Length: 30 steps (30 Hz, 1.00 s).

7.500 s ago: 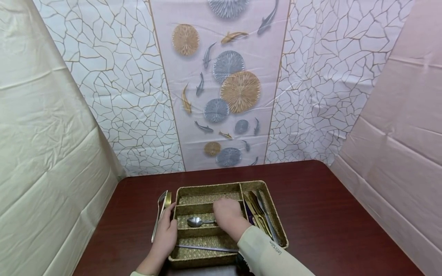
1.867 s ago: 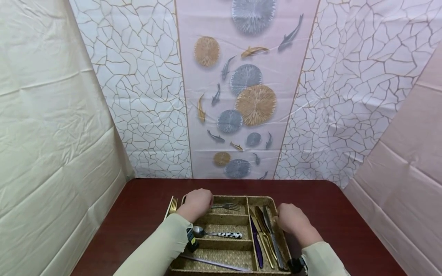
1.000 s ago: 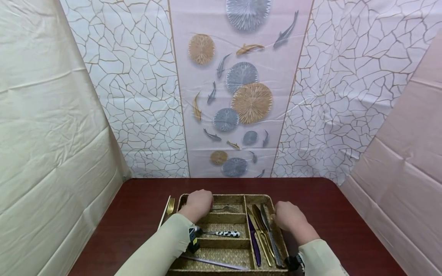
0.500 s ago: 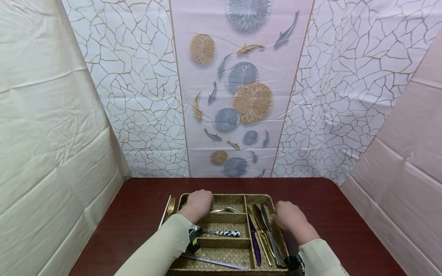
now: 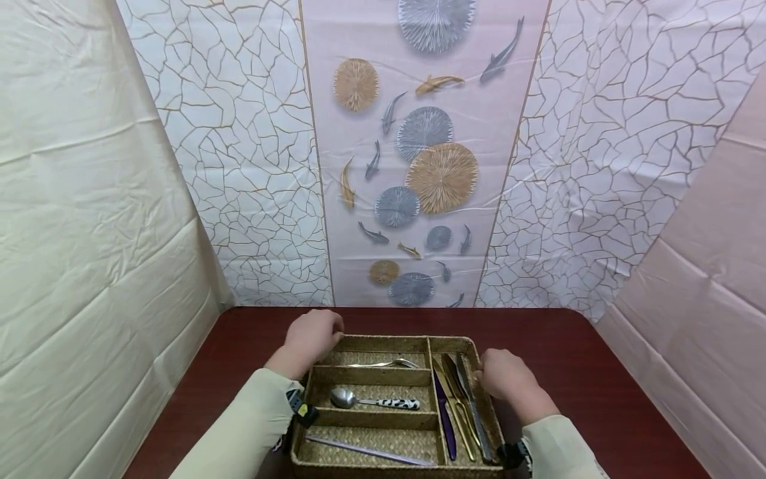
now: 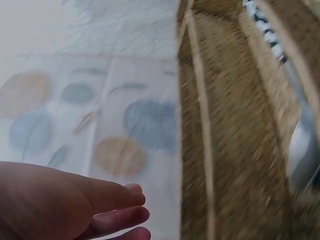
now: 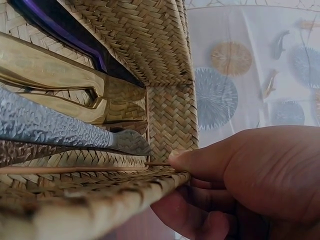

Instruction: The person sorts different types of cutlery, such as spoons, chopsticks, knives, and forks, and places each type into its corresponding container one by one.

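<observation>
A woven cutlery tray (image 5: 383, 420) lies on the table. My left hand (image 5: 310, 336) hovers at its back left corner; in the left wrist view its fingers are extended and hold nothing. At the right wall, my right hand (image 7: 240, 175) pinches the rim, thumb on top and fingers curled outside. The back compartment holds a silver fork (image 5: 391, 363), turned on its side. A spoon (image 5: 343, 398) with a black-and-white handle lies in the middle one. In front is a thin silver stick (image 5: 368, 452). The right compartment holds a purple-handled knife (image 5: 447, 429), gold cutlery (image 5: 457, 416) and a silver hammered-handled knife (image 7: 60, 122).
The dark red table (image 5: 598, 399) extends around the tray. A patterned cloth (image 5: 407, 153) hangs behind it, with plain cloth walls at left (image 5: 90, 233) and right. My left arm covers the spot where a gold fork lay.
My left hand has left the back compartment, moving left and uncovering the spoon's bowl. The fork there has rolled onto its side. My right hand, earlier over the tray, stays at the right rim.
</observation>
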Available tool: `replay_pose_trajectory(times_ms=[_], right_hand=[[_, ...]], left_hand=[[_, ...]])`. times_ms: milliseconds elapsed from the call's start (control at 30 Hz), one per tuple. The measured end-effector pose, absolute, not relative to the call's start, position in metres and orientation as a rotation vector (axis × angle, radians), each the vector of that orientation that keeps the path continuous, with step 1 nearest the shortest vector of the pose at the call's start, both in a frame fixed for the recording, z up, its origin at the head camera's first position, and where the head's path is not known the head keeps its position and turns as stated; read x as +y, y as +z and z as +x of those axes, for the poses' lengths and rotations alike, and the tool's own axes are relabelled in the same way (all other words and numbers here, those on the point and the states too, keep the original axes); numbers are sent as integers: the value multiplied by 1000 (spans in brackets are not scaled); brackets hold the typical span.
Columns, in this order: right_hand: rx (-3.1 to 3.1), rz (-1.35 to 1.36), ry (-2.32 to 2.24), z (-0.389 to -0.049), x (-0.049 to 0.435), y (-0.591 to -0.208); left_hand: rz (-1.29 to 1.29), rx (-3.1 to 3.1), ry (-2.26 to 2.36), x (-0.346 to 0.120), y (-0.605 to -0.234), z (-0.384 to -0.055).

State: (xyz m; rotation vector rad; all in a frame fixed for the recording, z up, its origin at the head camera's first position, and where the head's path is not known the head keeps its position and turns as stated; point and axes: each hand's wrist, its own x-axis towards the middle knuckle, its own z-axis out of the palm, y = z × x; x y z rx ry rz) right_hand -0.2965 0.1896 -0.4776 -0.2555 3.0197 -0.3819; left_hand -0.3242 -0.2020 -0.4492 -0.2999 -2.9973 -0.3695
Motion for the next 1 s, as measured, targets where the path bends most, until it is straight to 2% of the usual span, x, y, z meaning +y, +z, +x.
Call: replay_pose_trajectory(times_ms=[133,367,633,1000], right_hand=[[3013,-249,-391,-296,190,-477],[3014,-250,-410,-296,191,-479],[3020,-263,-397,-297,191,-479],[2980,-254,-398,-300,190,-477]], left_hand=[[-211,-2982,-464,-231,-446,-320],[-90,-3033,-559,-272,-476,-310],[-54,-3135,-582,-286,-508,-291],[-56,-3164,-684,-293,-516,-272]])
